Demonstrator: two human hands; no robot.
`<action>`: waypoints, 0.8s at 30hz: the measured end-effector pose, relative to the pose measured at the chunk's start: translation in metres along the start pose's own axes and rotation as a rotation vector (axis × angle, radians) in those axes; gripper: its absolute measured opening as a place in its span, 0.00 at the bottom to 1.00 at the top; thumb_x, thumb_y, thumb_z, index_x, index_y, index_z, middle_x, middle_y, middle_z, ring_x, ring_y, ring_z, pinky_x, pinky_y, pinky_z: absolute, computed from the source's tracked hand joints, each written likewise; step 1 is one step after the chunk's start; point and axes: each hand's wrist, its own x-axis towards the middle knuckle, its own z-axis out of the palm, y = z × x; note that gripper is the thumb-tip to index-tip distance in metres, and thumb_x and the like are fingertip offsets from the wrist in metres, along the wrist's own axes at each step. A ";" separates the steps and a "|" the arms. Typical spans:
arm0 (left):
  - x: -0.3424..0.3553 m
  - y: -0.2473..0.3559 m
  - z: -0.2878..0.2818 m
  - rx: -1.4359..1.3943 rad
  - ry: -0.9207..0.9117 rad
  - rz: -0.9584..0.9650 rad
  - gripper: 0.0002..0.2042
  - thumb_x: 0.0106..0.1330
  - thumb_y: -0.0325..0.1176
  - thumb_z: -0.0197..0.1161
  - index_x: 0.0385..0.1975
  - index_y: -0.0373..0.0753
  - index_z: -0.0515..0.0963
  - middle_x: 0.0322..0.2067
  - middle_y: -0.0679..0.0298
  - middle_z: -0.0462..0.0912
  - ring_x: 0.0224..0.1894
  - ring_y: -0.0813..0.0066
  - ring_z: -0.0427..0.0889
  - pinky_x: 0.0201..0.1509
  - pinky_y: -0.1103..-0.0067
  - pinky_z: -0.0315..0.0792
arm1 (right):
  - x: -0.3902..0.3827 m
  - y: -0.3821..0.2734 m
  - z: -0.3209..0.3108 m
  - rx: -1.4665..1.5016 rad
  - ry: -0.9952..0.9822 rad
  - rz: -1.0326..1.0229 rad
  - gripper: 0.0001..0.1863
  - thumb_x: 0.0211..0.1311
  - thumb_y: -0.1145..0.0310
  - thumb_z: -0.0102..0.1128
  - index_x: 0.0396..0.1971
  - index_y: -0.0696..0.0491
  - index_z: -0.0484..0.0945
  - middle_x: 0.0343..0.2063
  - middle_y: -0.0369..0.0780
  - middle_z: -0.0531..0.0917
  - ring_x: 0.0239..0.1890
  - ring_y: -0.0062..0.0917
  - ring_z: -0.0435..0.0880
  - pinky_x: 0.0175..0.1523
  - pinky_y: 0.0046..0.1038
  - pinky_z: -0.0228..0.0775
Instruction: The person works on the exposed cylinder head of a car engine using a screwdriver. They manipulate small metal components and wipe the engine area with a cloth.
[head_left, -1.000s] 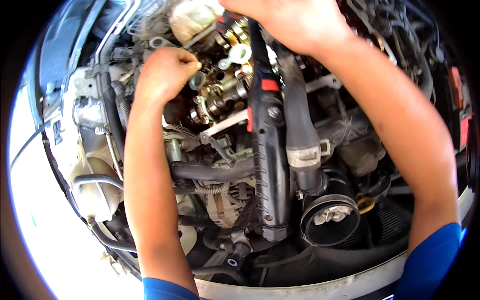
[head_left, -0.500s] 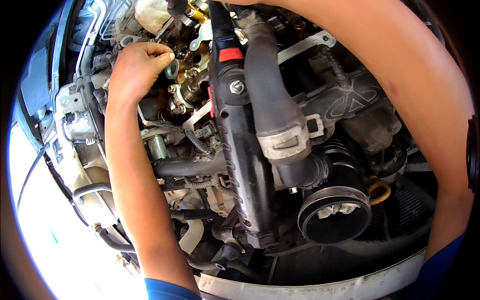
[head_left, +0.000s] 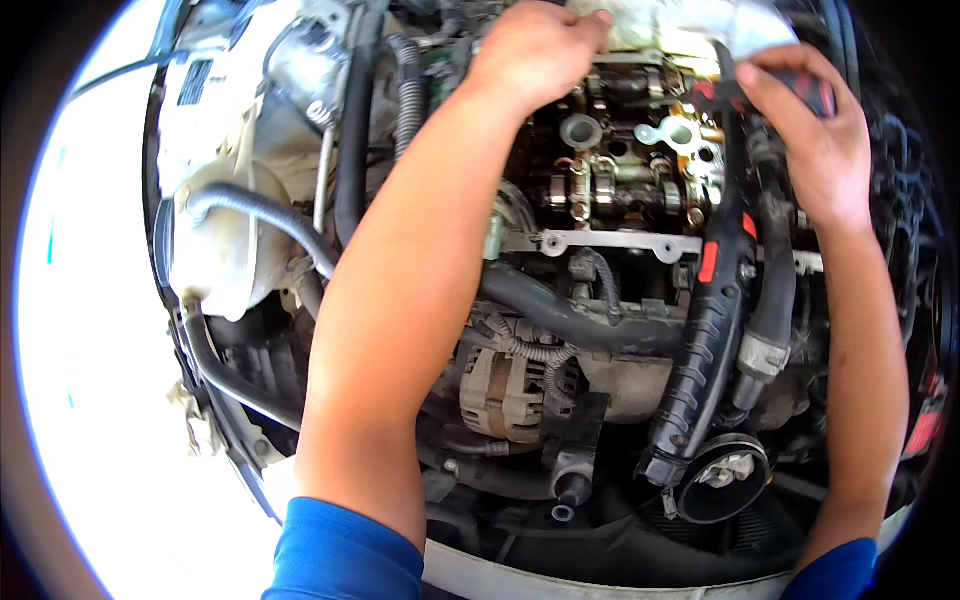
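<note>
My left hand [head_left: 540, 55] is closed at the far side of the opened engine, its thumb pressed towards curled fingers; what they hold, if anything, is hidden. My right hand [head_left: 825, 130] grips a red-and-black-handled screwdriver [head_left: 716, 97], whose thin shaft points left over the engine's top. Below both hands lies the exposed, oily valve train [head_left: 620, 185], with camshafts and a round metal-rimmed hole [head_left: 580, 131]. Close under the right hand, a black work light [head_left: 695, 350] with red buttons rests slantwise across the engine.
A thick black hose [head_left: 775, 270] with a clamp runs beside the work light. Near the front is an open round intake duct [head_left: 690, 497] with crumpled white material inside. The alternator [head_left: 495, 395] sits in front; a whitish coolant tank [head_left: 225, 250] stands at left.
The view has shifted, showing more of the engine's top. My left hand has moved farther back from beside the valve train. My right hand has come into view with the screwdriver.
</note>
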 end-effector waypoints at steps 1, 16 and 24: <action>0.001 -0.001 -0.001 -0.065 -0.001 -0.019 0.22 0.69 0.48 0.56 0.32 0.31 0.84 0.26 0.45 0.83 0.33 0.51 0.84 0.42 0.64 0.74 | -0.002 -0.005 0.001 -0.043 0.006 0.042 0.13 0.55 0.62 0.73 0.31 0.56 0.83 0.30 0.31 0.80 0.36 0.13 0.75 0.46 0.18 0.68; 0.012 0.004 0.013 -0.531 0.217 -0.059 0.21 0.70 0.52 0.56 0.32 0.41 0.88 0.30 0.53 0.87 0.37 0.58 0.85 0.49 0.68 0.76 | -0.005 -0.005 0.001 -0.024 -0.048 0.089 0.11 0.60 0.68 0.71 0.37 0.58 0.81 0.31 0.32 0.83 0.35 0.13 0.77 0.45 0.17 0.67; 0.003 0.009 0.005 -0.379 0.117 -0.090 0.24 0.70 0.56 0.56 0.34 0.40 0.88 0.26 0.57 0.81 0.34 0.65 0.80 0.46 0.71 0.74 | -0.004 0.000 0.000 0.034 -0.095 0.082 0.10 0.61 0.70 0.70 0.38 0.58 0.81 0.32 0.33 0.84 0.34 0.13 0.78 0.45 0.17 0.69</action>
